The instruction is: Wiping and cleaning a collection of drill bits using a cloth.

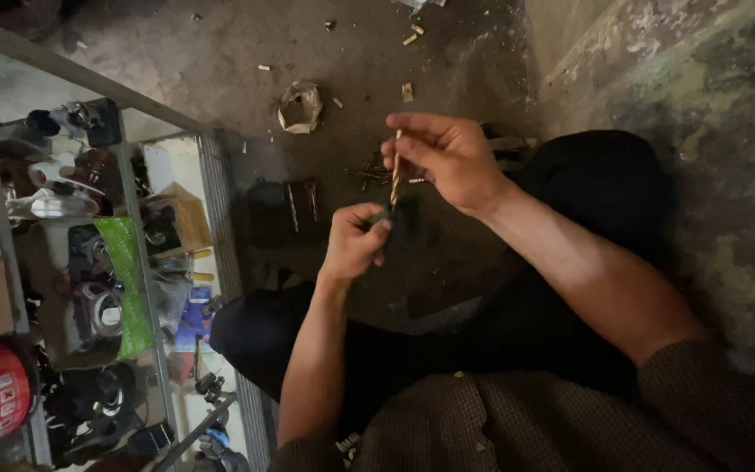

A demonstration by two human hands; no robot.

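thin yellowish stick [396, 173] upright between both hands, right hand [447, 160] pinching its top, left hand [356, 240] fisted round its base (dark)

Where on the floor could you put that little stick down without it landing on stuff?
Bare concrete floor lies above the glass case, left of the crumpled scrap. Crowded: small chips at the top, and dark bits under the right hand pinching the thin stick. The left hand grips its lower end.
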